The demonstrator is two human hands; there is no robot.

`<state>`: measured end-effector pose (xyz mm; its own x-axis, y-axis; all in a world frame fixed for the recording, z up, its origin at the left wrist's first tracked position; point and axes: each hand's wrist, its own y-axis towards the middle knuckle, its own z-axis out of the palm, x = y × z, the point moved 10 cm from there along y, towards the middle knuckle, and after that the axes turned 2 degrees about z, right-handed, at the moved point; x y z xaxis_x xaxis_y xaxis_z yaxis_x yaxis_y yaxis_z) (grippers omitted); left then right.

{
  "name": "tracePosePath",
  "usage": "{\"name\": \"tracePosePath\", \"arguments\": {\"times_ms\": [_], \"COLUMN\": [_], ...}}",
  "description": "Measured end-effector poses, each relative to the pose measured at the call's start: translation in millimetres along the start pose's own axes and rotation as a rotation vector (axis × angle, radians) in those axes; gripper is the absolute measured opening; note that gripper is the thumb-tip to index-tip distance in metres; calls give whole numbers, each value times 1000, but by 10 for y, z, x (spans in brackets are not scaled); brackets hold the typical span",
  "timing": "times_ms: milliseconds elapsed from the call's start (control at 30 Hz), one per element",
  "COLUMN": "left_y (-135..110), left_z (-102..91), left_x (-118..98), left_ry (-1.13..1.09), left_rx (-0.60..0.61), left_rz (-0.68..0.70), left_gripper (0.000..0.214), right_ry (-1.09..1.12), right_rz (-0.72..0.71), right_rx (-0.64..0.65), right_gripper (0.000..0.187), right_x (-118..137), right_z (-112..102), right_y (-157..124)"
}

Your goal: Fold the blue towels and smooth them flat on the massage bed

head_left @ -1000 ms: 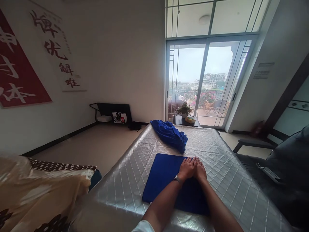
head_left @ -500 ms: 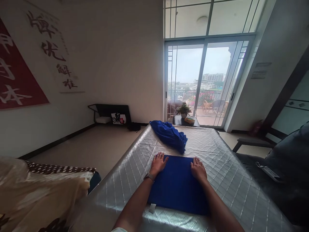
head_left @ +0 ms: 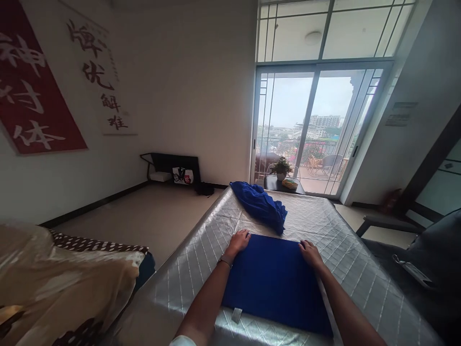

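A folded blue cloth (head_left: 277,278) lies flat on the silver quilted mattress (head_left: 187,269) in front of me. My left hand (head_left: 238,241) rests on its far left corner, fingers stretched flat. My right hand (head_left: 310,253) lies on its far right corner, fingers also flat. A small white tag (head_left: 236,315) shows at the cloth's near left edge. Beyond the cloth, a crumpled blue cloth (head_left: 261,205) is heaped near the mattress's far end.
Patterned beige and brown bedding (head_left: 65,283) lies at the left. A dark sofa (head_left: 425,269) with a remote on it stands at the right. A potted plant (head_left: 281,168) on a small table stands before the glass balcony door (head_left: 313,129). Bare floor stretches left of the mattress.
My hands, together on the cloth's right part a second ago, have spread apart to its far corners. The cloth now lies squarer and smoother.
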<state>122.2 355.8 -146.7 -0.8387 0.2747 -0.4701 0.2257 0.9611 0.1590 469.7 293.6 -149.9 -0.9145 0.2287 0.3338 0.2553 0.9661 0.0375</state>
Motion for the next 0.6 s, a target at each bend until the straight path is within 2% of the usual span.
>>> {"name": "tracePosePath", "arguments": {"times_ms": [167, 333, 600], "left_y": [61, 50, 40], "left_z": [-232, -232, -271], "left_x": [162, 242, 239], "left_ry": [-70, -134, -168], "left_rx": [-118, -157, -158], "left_rz": [-24, -42, -66], "left_gripper": [29, 19, 18], "right_ry": [89, 163, 314], "right_rz": [52, 74, 157], "right_rx": [-125, -216, -271], "right_gripper": [53, 54, 47], "right_x": [-218, -309, -427], "right_z": [-100, -56, -110], "right_y": [98, 107, 93]}}
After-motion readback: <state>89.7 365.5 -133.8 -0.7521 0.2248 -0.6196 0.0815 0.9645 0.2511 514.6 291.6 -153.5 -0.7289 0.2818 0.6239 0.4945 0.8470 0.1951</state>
